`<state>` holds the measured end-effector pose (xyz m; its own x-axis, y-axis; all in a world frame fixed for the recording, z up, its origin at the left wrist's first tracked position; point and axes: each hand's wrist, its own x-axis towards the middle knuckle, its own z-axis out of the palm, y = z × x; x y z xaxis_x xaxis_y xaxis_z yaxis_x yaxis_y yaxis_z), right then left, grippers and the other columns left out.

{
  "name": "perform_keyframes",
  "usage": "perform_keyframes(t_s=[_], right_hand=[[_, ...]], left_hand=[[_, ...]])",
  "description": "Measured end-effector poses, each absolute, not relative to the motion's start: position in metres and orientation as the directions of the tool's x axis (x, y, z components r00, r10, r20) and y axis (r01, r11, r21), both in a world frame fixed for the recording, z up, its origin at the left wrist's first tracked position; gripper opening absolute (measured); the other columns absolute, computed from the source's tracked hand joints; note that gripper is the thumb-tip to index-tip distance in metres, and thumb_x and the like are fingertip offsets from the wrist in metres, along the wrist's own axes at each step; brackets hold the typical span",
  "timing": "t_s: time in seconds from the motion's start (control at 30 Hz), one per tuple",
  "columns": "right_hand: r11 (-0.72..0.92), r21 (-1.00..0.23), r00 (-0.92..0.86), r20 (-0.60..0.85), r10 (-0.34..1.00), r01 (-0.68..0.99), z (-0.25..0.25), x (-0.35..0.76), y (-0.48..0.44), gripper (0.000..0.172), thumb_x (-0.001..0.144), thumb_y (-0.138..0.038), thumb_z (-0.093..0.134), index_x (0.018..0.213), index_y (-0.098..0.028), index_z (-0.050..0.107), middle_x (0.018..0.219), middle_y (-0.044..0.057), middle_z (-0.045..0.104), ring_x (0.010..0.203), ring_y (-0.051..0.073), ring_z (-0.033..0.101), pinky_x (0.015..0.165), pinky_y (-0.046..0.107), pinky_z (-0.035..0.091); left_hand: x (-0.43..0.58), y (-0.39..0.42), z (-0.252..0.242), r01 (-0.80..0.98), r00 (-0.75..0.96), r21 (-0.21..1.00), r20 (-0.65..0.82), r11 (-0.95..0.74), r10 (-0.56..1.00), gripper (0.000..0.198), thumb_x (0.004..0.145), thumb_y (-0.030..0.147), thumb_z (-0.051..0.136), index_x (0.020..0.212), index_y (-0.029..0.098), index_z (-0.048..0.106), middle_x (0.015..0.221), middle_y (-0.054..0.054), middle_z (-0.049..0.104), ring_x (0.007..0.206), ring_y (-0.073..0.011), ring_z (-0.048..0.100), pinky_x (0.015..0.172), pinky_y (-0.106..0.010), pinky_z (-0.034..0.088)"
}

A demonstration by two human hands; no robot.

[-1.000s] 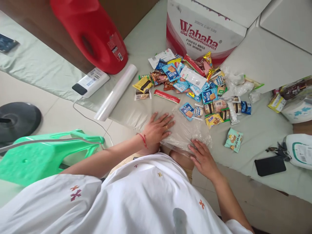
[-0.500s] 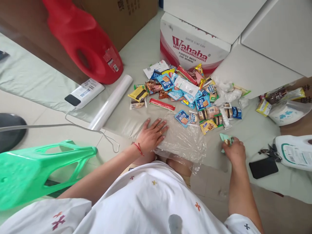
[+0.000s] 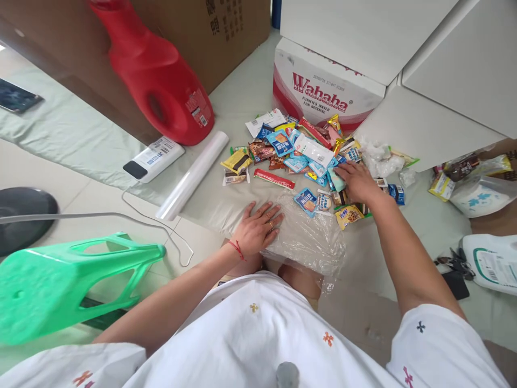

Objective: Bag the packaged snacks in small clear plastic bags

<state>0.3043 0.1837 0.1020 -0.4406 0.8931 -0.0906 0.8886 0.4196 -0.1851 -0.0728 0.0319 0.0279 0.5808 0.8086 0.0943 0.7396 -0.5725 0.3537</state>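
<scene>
My left hand (image 3: 258, 229) lies flat with fingers spread on a sheet of clear plastic film (image 3: 307, 240) spread at the near edge of the pale green cloth (image 3: 238, 108). My right hand (image 3: 356, 182) reaches into the pile of small snack packets (image 3: 301, 148) and its fingers close on a mint green packet (image 3: 336, 180), which it holds against the pile. A blue biscuit packet (image 3: 306, 201) and a yellow cookie packet (image 3: 349, 215) lie just beside the film.
A roll of clear film (image 3: 193, 174) lies left of the pile, next to a red jug (image 3: 161, 81) and a white device (image 3: 153, 158) with a cable. A Wahaha carton (image 3: 323, 91) stands behind. A green plastic stool (image 3: 76, 275) is at left; a white bottle (image 3: 490, 264) and a dark phone (image 3: 456, 283) are at right.
My right hand left the film, picked up the mint green packet from the cloth at right and carried it forward into the snack pile. My left hand stayed on the film.
</scene>
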Motion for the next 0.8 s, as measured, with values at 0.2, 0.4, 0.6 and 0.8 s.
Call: perform_keyframes(t_s=[0.2,0.4,0.6,0.8], right_hand=[[0.42,-0.419,-0.53,-0.191,0.826,0.805,0.109,0.329,0.222,0.078,0.08,-0.03,0.073,0.155,-0.024,0.052,0.16,0.01,0.049,0.149,0.035,0.044,0.123,0.054,0.035],[0.263,-0.279,-0.323,-0.2,0.925,0.924,0.096,0.324,0.237,0.082,0.061,-0.041,0.092,0.134,-0.011,0.067,0.132,0.021,0.064,0.128,0.042,0.054,0.112,0.061,0.043],[0.319,-0.24,-0.374,-0.234,0.898,0.917,0.121,0.306,0.235,0.038,0.068,-0.048,0.087,0.087,-0.018,0.074,0.088,0.011,0.065,0.102,0.035,0.061,0.103,0.06,0.048],[0.089,-0.474,-0.08,0.038,0.996,0.876,0.177,0.294,0.162,0.032,0.089,-0.055,0.066,0.099,-0.025,0.07,0.095,0.011,0.07,0.086,0.027,0.064,0.088,0.05,0.054]], left_hand=[[-0.073,0.032,0.027,0.736,0.576,0.371,0.097,-0.567,0.811,0.05,0.104,0.039,0.043,0.152,0.032,0.055,0.162,-0.008,0.05,0.154,-0.0319,0.041,0.126,-0.066,0.02],[-0.072,0.032,0.027,0.736,0.574,0.368,0.106,-0.568,0.812,0.049,0.105,0.04,0.042,0.151,0.03,0.056,0.163,-0.008,0.049,0.155,-0.0315,0.04,0.127,-0.066,0.019],[-0.071,0.032,0.029,0.728,0.567,0.395,0.11,-0.56,0.816,0.048,0.105,0.041,0.042,0.149,0.029,0.059,0.161,-0.008,0.051,0.154,-0.031,0.042,0.126,-0.066,0.021],[-0.071,0.032,0.027,0.719,0.567,0.417,0.111,-0.556,0.816,0.05,0.105,0.041,0.042,0.151,0.029,0.056,0.164,-0.008,0.048,0.156,-0.0313,0.039,0.127,-0.066,0.017]])
